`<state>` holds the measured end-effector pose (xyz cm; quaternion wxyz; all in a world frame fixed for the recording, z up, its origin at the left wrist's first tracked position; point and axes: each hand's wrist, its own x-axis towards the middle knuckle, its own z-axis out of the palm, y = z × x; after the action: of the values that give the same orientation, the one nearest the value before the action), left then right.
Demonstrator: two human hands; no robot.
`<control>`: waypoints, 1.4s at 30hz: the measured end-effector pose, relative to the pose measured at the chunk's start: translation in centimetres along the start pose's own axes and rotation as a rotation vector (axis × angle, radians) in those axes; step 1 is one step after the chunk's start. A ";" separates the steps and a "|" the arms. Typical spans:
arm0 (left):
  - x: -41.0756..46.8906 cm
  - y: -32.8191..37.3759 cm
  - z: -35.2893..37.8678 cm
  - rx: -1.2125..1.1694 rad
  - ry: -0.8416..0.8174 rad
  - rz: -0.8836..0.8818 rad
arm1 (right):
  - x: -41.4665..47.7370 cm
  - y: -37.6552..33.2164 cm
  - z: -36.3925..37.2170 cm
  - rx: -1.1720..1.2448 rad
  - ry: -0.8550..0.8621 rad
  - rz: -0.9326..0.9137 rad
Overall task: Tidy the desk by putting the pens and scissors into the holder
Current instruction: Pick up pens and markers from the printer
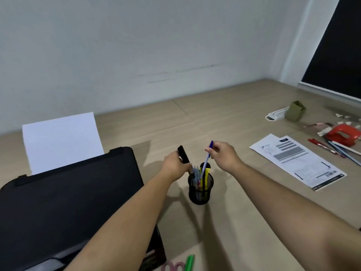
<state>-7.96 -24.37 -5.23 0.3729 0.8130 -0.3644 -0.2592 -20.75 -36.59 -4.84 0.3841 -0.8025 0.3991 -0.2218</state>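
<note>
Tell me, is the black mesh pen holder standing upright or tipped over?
Upright. The holder stands on its base on the desk, its open rim facing up, with pens sticking out of the top.

A black printer [74, 194] occupies the near left of the wooden desk [224, 118], with white paper [62, 139] standing upright in its rear feed tray against the pale wall [136, 45]. To the right lie printed documents [297, 161], overlapping and skewed, and beyond them a red hole punch [343, 133] sits beside a blurred scatter of small items that cannot be identified. Farther back stands an olive-green box [295, 110] touching a flat white object [276, 115], below a dark window [336, 45] at the upper right.
</note>
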 end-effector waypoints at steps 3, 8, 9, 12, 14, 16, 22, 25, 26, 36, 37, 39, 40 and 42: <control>0.4 -0.6 1.6 0.054 -0.038 -0.032 | 0.1 1.7 1.5 -0.026 -0.084 0.011; 1.1 -1.5 3.6 0.167 -0.045 -0.050 | -0.1 3.5 3.8 -0.057 -0.183 0.042; 1.2 -1.7 4.1 0.176 -0.049 -0.052 | -0.1 3.8 4.1 -0.061 -0.193 0.042; 1.6 -2.1 5.2 0.185 -0.027 -0.071 | 0.0 4.3 4.6 -0.096 -0.213 0.022; 1.8 -2.3 5.6 0.196 -0.010 -0.089 | 0.1 4.3 4.9 -0.115 -0.191 0.002; 2.0 -2.4 5.8 0.209 -0.007 -0.106 | 0.3 4.2 5.1 -0.137 -0.175 0.007; 2.4 -3.1 6.1 0.179 0.045 -0.113 | -0.4 5.2 5.9 -0.312 -0.254 0.078; 2.6 -3.7 6.1 0.169 0.073 -0.089 | -0.5 5.5 7.0 -0.393 -0.244 0.100; 2.7 -3.7 6.0 0.169 0.076 -0.080 | -0.5 5.4 7.1 -0.435 -0.220 0.117; 2.4 -3.4 5.7 0.147 0.074 -0.109 | -0.5 5.1 7.1 -0.523 -0.106 0.149; 2.2 -3.4 5.4 0.148 0.070 -0.106 | -0.5 4.8 6.8 -0.505 -0.102 0.145; 1.8 -3.1 4.7 0.152 0.066 -0.097 | -0.4 4.1 6.1 -0.464 -0.095 0.137; 1.5 -2.9 4.3 0.159 0.073 -0.087 | -0.4 3.6 5.7 -0.435 -0.089 0.133; 0.3 -2.1 3.3 0.192 0.095 -0.047 | -1.0 2.4 4.6 -0.377 -0.067 0.113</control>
<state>-9.24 -25.09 -8.91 0.3039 0.8646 -0.3505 -0.1928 -19.41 -34.67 -9.61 0.2520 -0.8434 0.4650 -0.0946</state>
